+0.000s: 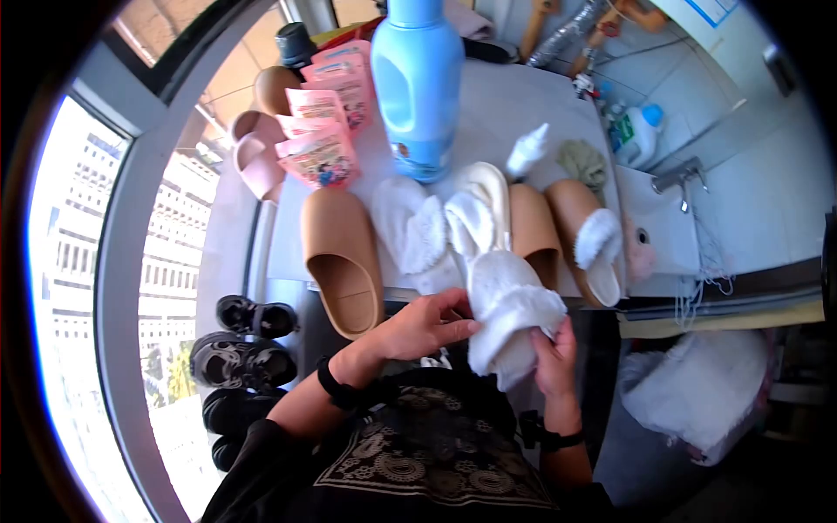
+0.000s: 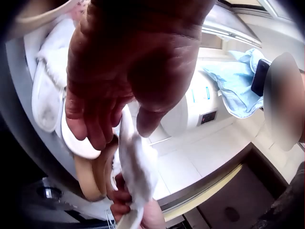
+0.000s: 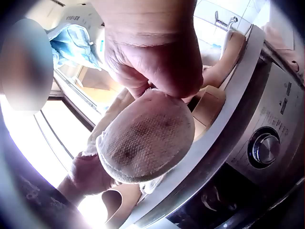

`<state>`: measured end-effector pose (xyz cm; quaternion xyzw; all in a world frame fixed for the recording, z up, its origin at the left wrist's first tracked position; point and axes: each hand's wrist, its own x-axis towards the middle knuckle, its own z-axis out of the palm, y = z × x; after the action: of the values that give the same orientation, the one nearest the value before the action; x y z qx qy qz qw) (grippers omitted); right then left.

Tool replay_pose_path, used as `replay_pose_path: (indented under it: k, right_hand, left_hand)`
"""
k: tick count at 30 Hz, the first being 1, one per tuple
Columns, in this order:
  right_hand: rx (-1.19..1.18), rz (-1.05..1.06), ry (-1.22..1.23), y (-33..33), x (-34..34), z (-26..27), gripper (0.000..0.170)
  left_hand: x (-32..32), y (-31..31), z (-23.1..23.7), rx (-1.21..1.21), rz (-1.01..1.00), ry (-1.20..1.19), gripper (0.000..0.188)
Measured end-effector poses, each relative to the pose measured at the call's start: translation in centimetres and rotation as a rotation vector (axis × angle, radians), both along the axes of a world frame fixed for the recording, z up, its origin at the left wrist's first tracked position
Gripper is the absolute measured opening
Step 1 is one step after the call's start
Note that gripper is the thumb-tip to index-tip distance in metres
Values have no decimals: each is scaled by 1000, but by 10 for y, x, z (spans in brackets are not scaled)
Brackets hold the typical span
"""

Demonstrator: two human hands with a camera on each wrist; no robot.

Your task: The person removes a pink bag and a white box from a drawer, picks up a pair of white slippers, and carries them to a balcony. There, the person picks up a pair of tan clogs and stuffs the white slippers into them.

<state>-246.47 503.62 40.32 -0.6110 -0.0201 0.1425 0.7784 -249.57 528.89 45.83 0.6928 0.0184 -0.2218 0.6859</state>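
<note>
A white fluffy slipper is held in front of the person's chest. The right hand grips its furry near side, thumb on top. In the right wrist view the slipper's dotted sole shows grey smudges. The left hand is at the slipper's left edge; in the left wrist view its thumb and loosely extended fingers lie on either side of that edge. Just beyond are another white slipper and a white fluffy item. Tan slippers stand left and right of these.
On the white top stand a blue jug, pink pouches and a white squeeze bottle. A sink with a faucet lies right. Black shoes line the left. A washing machine knob shows below the top's edge.
</note>
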Motion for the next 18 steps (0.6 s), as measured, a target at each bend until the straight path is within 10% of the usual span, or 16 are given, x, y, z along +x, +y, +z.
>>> replay_pose_path:
  k: [7,9,18]
  right_hand:
    - [38,139,114,17,1,7,38]
    - [120,203,200,30,5,10,38]
    - [94,397,377,81,18,10,32]
  left_hand:
    - [-39,87,21,518,724,-382,34]
    - [-48,117,29,951,588,-521,60]
    - [-48,131,8,1340,518,-626,16]
